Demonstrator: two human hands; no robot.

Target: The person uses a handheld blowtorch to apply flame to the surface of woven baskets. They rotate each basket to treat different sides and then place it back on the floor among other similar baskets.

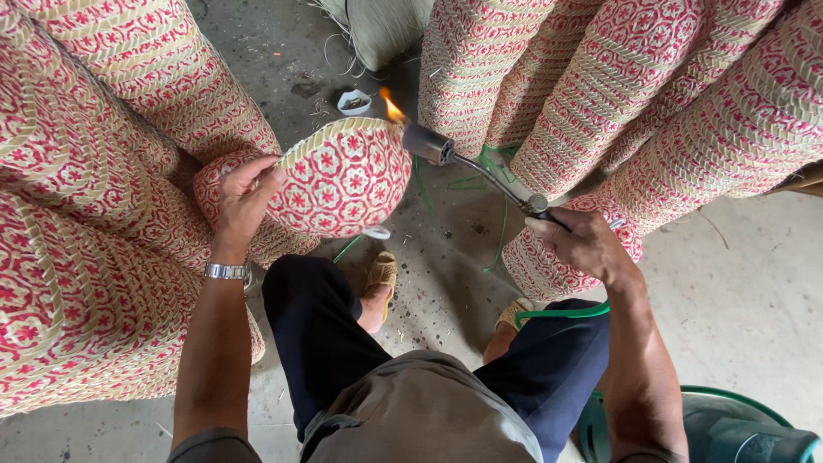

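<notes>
Over floor, hands [244, 193] gripping basket [343, 176], torch [467, 163]

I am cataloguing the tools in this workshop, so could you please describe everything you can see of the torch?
The torch is a slim metal wand with a bent tube and a grey nozzle, lit with a small orange flame at its tip. The right hand grips its rear end near a valve fitting. It points up and left, the flame licking the rim of the woven basket held by the left hand.

Soft even daylight, faint shadows on floor [754, 283], sharp focus, edges bowed.
</notes>
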